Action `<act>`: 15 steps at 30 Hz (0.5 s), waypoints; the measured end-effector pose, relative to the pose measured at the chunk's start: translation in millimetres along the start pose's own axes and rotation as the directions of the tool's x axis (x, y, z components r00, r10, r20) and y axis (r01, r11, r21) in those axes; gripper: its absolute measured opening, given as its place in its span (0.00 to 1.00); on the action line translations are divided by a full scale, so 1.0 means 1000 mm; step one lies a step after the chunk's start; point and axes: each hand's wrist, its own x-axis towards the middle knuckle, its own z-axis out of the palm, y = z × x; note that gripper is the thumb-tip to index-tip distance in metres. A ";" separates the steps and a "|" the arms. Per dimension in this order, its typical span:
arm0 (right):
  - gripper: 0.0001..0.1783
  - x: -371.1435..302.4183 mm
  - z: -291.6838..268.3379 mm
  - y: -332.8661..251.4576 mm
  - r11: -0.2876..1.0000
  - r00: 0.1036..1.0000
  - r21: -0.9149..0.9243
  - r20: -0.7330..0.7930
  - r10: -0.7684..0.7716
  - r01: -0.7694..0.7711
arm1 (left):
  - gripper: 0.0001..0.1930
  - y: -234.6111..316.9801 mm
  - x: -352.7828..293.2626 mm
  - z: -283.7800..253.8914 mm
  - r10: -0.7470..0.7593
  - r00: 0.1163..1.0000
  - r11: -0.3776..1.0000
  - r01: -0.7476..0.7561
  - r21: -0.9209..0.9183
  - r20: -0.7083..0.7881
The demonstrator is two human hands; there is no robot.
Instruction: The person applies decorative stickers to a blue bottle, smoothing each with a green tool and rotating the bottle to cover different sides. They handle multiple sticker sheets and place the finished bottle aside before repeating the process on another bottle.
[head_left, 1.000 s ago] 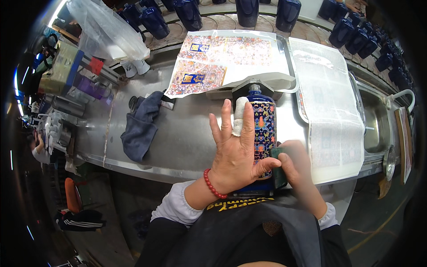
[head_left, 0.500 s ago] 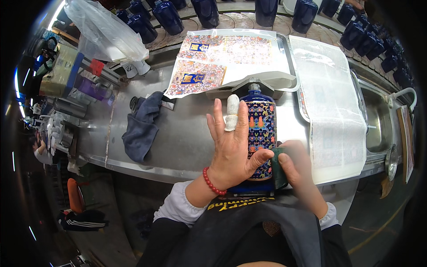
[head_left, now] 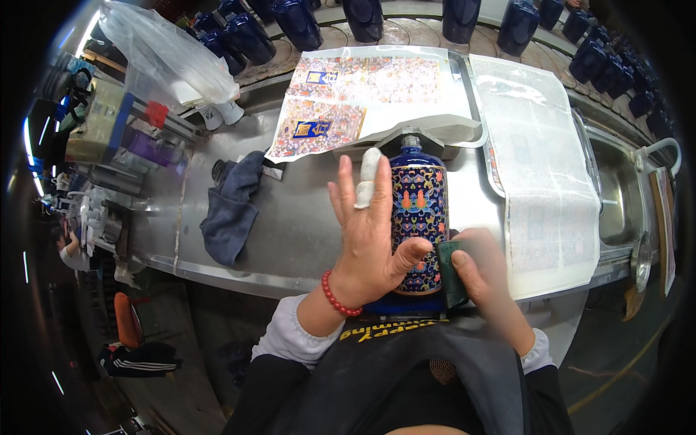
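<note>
A dark blue bottle (head_left: 419, 217) with a colourful floral decal around its body lies in front of me, its neck pointing away, by a grey holder (head_left: 433, 139). My left hand (head_left: 362, 239) is flat along the bottle's left side, fingers stretched and spread, thumb over the decal. One of its fingers wears a white finger cover (head_left: 368, 179). In my right hand (head_left: 482, 268), slightly blurred, a dark green flat scraper (head_left: 451, 274) is pinched against the bottle's lower right side. Its working edge is partly hidden.
Printed decal sheets (head_left: 326, 127) lie on a tray (head_left: 473, 109) beyond the bottle. White translucent sheets (head_left: 547, 181) cover the right side, beside a sink (head_left: 620, 196). A blue-grey cloth (head_left: 232, 210) lies left. Several blue bottles (head_left: 297, 25) stand on a conveyor (head_left: 399, 32) behind.
My left hand and the bottle have shifted slightly left. The scraper in my right hand has also shifted slightly left. Bottles on the conveyor have moved to the right.
</note>
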 end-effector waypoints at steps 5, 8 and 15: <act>0.13 0.000 0.000 0.001 1.000 1.000 -0.018 -0.007 -0.021 0.021 | 0.62 0.000 -0.007 0.009 0.025 0.998 0.992 -0.031 0.126 0.052; 0.13 -0.001 0.000 0.001 1.000 1.000 -0.002 -0.002 0.008 -0.008 | 0.62 0.002 -0.005 0.011 0.049 0.998 0.980 -0.057 0.192 0.047; 0.13 0.000 -0.001 0.001 1.000 1.000 0.003 0.010 0.001 -0.001 | 0.56 0.020 -0.003 0.007 0.140 0.989 0.978 -0.146 0.149 0.053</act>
